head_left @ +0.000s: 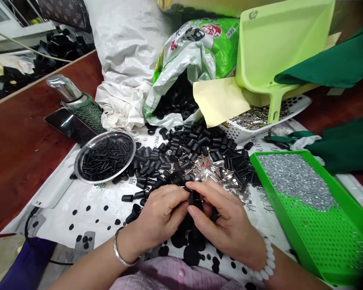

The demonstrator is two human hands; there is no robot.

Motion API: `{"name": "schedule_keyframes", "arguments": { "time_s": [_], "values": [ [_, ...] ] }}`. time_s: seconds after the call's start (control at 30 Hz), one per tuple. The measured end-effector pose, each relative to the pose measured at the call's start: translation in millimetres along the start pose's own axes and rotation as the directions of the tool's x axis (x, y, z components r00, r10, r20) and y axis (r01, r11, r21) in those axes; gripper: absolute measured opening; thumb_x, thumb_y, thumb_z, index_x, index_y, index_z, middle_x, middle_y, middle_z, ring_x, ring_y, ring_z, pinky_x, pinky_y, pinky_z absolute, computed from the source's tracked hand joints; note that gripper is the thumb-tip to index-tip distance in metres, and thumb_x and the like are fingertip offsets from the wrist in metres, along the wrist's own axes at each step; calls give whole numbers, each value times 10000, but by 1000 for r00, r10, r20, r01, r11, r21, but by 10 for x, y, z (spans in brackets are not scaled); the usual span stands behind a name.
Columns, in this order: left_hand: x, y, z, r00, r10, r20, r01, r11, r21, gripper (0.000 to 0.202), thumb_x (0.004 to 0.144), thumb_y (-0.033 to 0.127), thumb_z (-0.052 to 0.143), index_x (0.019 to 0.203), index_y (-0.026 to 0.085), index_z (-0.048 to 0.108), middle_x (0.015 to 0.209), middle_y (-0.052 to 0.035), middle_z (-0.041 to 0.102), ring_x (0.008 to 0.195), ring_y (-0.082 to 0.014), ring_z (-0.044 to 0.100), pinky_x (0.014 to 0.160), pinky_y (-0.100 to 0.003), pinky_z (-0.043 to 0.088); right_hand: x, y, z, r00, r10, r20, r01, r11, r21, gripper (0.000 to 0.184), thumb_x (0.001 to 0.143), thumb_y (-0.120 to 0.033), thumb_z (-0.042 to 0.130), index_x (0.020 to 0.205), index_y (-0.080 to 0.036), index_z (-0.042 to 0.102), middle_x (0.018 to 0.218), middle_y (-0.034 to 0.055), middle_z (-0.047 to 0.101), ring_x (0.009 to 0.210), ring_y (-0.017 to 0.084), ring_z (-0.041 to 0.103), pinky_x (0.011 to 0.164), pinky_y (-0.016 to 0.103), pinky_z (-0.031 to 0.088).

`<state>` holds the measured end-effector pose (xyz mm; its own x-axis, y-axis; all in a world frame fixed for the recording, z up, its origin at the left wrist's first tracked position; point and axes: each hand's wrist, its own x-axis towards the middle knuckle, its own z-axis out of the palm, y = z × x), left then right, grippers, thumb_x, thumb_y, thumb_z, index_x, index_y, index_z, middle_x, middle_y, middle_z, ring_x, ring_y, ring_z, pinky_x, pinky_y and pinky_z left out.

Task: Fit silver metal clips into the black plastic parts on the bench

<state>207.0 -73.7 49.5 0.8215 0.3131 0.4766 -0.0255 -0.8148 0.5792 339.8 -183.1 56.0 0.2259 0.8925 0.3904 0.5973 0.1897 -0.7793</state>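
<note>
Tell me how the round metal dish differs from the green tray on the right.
The round metal dish is shiny and circular, while the green tray is rectangular plastic. The dish is filled with black ribbed parts, whereas the tray holds small silver parts. The dish's floor is hidden by its load, but the tray shows a perforated floor at its near end. Both are shallow, rimmed and rest on the white printed sheet.

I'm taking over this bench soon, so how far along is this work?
Looks done: ribbed black pieces fill the steel bowl. In hand: the left hand and right hand pinch a black rubber piece. Remaining: a heap of black pieces and silver clips, plus more in the plastic bag.
</note>
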Motion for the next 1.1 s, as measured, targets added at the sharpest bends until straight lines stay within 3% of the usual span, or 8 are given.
{"name": "schedule_keyframes", "arguments": {
  "time_s": [0.2,0.33,0.5,0.8,0.97,1.1],
  "values": [
    [0,-20,-5,993,-107,54,111,991,-73,78,854,132,486,866,167,555,731,-23,598,651,-119,548,601,-236,454,21,-21,-50,999,-22,-28,21,999,-37,281,817,-160,518,1097,-155,532,747,11,503,589,105,470,523,247,427],
    [-19,-30,-4,998,-60,-4,59,995,-76,76,837,103,504,861,168,537,764,-33,617,707,-132,576,651,-254,477,15,-17,-38,1000,-13,-7,13,998,-59,275,826,-189,523,1097,-146,529,709,-3,493,565,99,469,505,242,416],
    [-32,-65,31,998,6,-61,-7,1000,-12,95,835,91,498,878,175,507,783,-39,617,780,-154,590,714,-290,500,-12,5,46,998,-18,-64,12,996,-84,275,840,-219,531,1102,-137,514,675,-18,486,543,93,483,510,234,432],
    [-28,-76,35,1000,8,-16,-8,1000,-16,88,832,84,479,837,172,479,740,-32,569,768,-152,563,790,-339,497,-9,3,62,997,57,-51,-57,998,-10,242,842,-207,530,1083,-212,517,726,-29,515,561,75,508,529,206,451],
    [-6,-75,-12,999,14,38,-12,998,-58,82,827,82,499,838,163,497,734,-24,571,737,-133,547,871,-376,463,-26,-11,-8,998,43,-40,-44,999,-16,286,824,-196,540,1108,-177,522,708,-20,500,584,90,507,527,223,444],
    [-17,-90,-9,999,44,1,-44,998,-46,100,813,65,506,849,158,496,728,-21,570,724,-127,539,882,-384,462,-36,-34,3,998,11,-57,-14,998,-59,274,833,-210,538,1101,-159,519,681,-20,487,566,94,492,517,232,442]
  ]
}}
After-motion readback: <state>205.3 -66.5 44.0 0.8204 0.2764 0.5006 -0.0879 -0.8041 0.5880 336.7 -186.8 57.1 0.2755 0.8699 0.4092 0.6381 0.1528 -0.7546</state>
